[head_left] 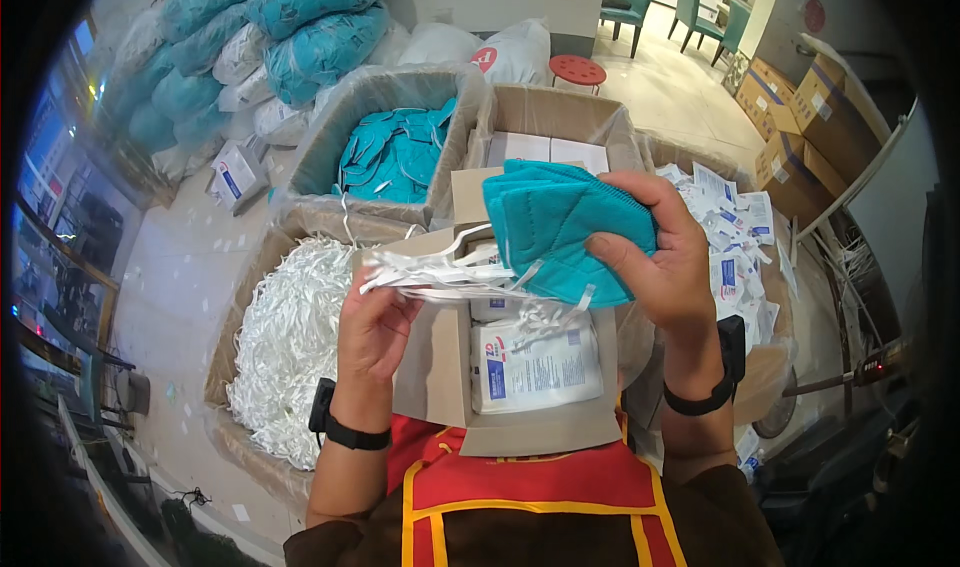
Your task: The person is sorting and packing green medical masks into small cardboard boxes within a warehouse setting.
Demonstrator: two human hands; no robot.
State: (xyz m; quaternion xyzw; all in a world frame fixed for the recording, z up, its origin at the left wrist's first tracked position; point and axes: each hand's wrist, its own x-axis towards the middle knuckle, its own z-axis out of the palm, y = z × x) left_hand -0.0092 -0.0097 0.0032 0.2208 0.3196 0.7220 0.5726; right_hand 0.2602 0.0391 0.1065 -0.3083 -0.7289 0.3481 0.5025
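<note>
My right hand (670, 252) grips a small stack of folded teal face masks (550, 222), thumb on the near side and fingers behind. White elastic straps (445, 272) trail leftward from the masks into my left hand (375, 322), whose fingers are pinched around them. Both hands are above an open cardboard box (430, 372) in front of my lap. Inside that box lie white printed packets (540, 367) with blue labels. A bunch of white straps hangs over these packets, below the masks.
A large carton (232, 337) on the left is heaped with white straps. Behind it, a plastic-lined carton (325, 137) contains teal masks. To the right, another carton (785, 312) is full of packets. Stuffed bags (325, 52) and a red stool (577, 70) stand farther back.
</note>
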